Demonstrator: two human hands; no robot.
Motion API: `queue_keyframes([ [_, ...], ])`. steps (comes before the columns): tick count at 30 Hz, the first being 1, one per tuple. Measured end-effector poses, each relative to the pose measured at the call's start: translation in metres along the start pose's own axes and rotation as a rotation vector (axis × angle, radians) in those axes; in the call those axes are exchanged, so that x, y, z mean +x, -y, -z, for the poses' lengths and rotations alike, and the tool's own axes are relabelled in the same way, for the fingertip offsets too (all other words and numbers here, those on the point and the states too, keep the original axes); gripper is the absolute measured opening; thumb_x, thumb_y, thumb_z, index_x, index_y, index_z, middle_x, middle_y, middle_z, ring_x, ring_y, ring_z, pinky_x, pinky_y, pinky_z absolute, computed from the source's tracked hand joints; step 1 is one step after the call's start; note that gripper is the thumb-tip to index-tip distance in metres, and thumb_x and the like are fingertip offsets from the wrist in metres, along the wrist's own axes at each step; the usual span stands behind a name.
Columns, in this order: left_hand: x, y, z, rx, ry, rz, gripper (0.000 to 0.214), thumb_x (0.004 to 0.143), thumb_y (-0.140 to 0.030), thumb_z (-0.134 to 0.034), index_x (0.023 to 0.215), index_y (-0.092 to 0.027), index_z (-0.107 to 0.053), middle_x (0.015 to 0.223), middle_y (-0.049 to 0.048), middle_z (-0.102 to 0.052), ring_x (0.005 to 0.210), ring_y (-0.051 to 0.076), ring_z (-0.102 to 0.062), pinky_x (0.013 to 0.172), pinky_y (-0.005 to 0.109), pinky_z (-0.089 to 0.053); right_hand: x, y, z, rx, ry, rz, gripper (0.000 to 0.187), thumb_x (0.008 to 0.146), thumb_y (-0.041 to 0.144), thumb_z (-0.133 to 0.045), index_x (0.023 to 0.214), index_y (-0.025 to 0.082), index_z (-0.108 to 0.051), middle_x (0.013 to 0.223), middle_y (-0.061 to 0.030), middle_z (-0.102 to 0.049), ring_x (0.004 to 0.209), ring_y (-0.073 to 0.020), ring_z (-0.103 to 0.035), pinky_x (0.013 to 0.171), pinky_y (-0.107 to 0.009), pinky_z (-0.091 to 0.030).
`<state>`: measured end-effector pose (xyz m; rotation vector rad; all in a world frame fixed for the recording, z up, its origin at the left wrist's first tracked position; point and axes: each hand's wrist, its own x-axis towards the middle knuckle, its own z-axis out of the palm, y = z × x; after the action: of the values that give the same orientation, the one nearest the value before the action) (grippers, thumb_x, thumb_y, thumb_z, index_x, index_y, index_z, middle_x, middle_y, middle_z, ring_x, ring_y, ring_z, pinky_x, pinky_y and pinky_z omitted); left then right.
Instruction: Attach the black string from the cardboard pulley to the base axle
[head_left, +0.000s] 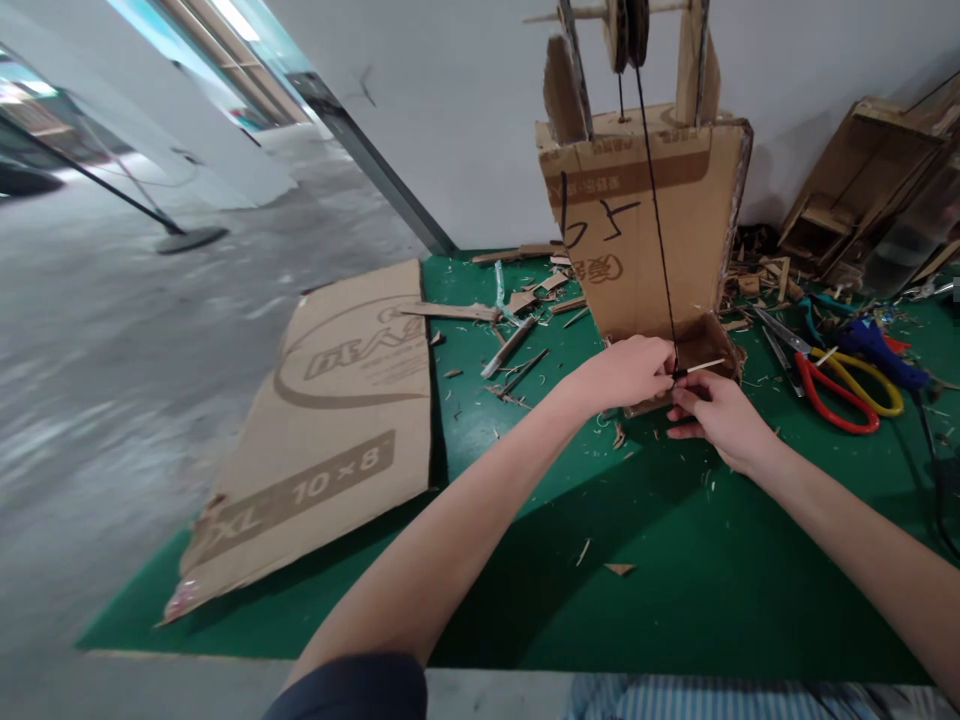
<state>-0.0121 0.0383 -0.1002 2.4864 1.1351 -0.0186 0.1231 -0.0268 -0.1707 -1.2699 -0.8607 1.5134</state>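
A black string point(657, 205) runs down from a cardboard pulley wheel point(627, 32) to a thin wooden stick point(705, 367), whose near end looks dark where the string meets it. My left hand point(634, 372) is closed at this meeting point, fingertips pinching the string. From the right, my right hand point(716, 415) pinches at the same spot with thumb and forefinger, its other fingers loosely curled. The exact grip is partly hidden by the fingers. Both hands are in front of the open tray point(709, 345) at the foot of an upright cardboard stand point(645, 225).
A large flat cardboard sheet point(330, 400) overhangs the green table point(600, 600) on the left. Red-and-yellow scissors point(840, 390) lie right, beside a blue-handled tool point(877, 345). Cardboard scraps point(517, 345) litter the back. Another cardboard construction point(862, 180) stands at far right by the wall.
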Motion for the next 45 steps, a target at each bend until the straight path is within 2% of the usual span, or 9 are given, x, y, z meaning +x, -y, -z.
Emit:
queue_keyframes([
  [8,0.001,0.001,0.001,-0.029,0.018,-0.002,0.012,0.080,-0.022,-0.053,0.084,-0.015,-0.062,0.079,0.0046,-0.071,0.066,0.014,-0.061,0.054,0.025,-0.035,-0.001,-0.002,-0.002,-0.074,-0.024,0.033,0.005,0.078,0.020,-0.058,0.076,0.017,-0.055,0.073,0.0018,-0.051,0.056,-0.0074,-0.053,0.049,-0.027,-0.059],
  [12,0.001,0.002,0.000,-0.057,0.018,0.006,0.011,0.079,-0.021,-0.053,0.082,-0.016,-0.062,0.078,0.0038,-0.072,0.066,0.014,-0.062,0.054,0.024,-0.037,0.000,-0.003,-0.003,-0.091,-0.061,0.041,0.002,0.079,0.018,-0.056,0.081,0.017,-0.056,0.075,0.0007,-0.051,0.056,-0.0078,-0.053,0.047,-0.027,-0.059],
  [17,0.001,0.004,0.003,-0.142,0.043,0.013,0.009,0.077,-0.020,-0.054,0.083,-0.017,-0.061,0.078,0.0028,-0.073,0.069,0.013,-0.066,0.055,0.021,-0.042,0.000,-0.003,-0.001,-0.053,-0.021,0.072,0.004,0.081,0.016,-0.055,0.082,0.015,-0.059,0.077,0.0000,-0.052,0.060,-0.0084,-0.054,0.050,-0.026,-0.060],
  [21,0.001,0.007,0.005,-0.217,0.098,0.029,0.007,0.075,-0.019,-0.055,0.080,-0.016,-0.059,0.074,0.0025,-0.073,0.065,0.013,-0.067,0.054,0.020,-0.045,-0.001,0.001,0.002,-0.012,-0.004,0.020,0.003,0.081,0.015,-0.057,0.082,0.016,-0.059,0.077,-0.0003,-0.052,0.063,-0.0095,-0.055,0.052,-0.027,-0.060],
  [28,0.005,0.010,0.005,-0.188,0.110,0.010,0.006,0.075,-0.019,-0.056,0.076,-0.016,-0.060,0.070,0.0029,-0.072,0.065,0.013,-0.067,0.054,0.020,-0.045,0.001,0.010,0.001,-0.020,0.057,-0.107,0.005,0.085,0.014,-0.055,0.082,0.017,-0.057,0.072,0.0004,-0.053,0.060,-0.0087,-0.055,0.053,-0.025,-0.060],
  [31,0.004,0.009,0.006,-0.131,0.088,0.001,0.009,0.076,-0.022,-0.056,0.078,-0.016,-0.063,0.074,0.0036,-0.073,0.068,0.014,-0.066,0.054,0.022,-0.043,0.001,0.010,-0.002,-0.053,0.041,-0.097,0.006,0.086,0.016,-0.054,0.080,0.017,-0.055,0.069,0.0023,-0.050,0.054,-0.0071,-0.053,0.050,-0.024,-0.059],
  [38,0.001,0.007,0.012,-0.038,0.091,-0.047,0.022,0.080,-0.025,-0.054,0.094,-0.015,-0.068,0.092,0.0066,-0.072,0.078,0.016,-0.064,0.065,0.025,-0.045,0.001,-0.002,-0.001,-0.167,0.056,-0.006,0.006,0.076,0.019,-0.058,0.077,0.019,-0.051,0.057,0.0043,-0.049,0.046,-0.0084,-0.051,0.043,-0.026,-0.057],
  [43,-0.002,0.005,0.018,-0.076,0.117,-0.114,0.023,0.082,-0.018,-0.053,0.100,-0.015,-0.066,0.102,0.0064,-0.071,0.086,0.015,-0.065,0.073,0.025,-0.047,0.000,-0.009,0.002,-0.161,-0.020,0.009,0.005,0.074,0.022,-0.053,0.074,0.021,-0.049,0.056,0.0052,-0.048,0.044,-0.0090,-0.051,0.043,-0.028,-0.057],
  [45,-0.005,0.003,0.020,-0.116,0.119,-0.118,0.026,0.081,-0.016,-0.054,0.105,-0.015,-0.064,0.103,0.0060,-0.071,0.089,0.015,-0.065,0.075,0.024,-0.047,-0.002,-0.012,0.002,-0.148,-0.080,0.063,0.006,0.074,0.024,-0.052,0.072,0.021,-0.047,0.055,0.0067,-0.045,0.041,-0.0077,-0.047,0.042,-0.026,-0.054],
])
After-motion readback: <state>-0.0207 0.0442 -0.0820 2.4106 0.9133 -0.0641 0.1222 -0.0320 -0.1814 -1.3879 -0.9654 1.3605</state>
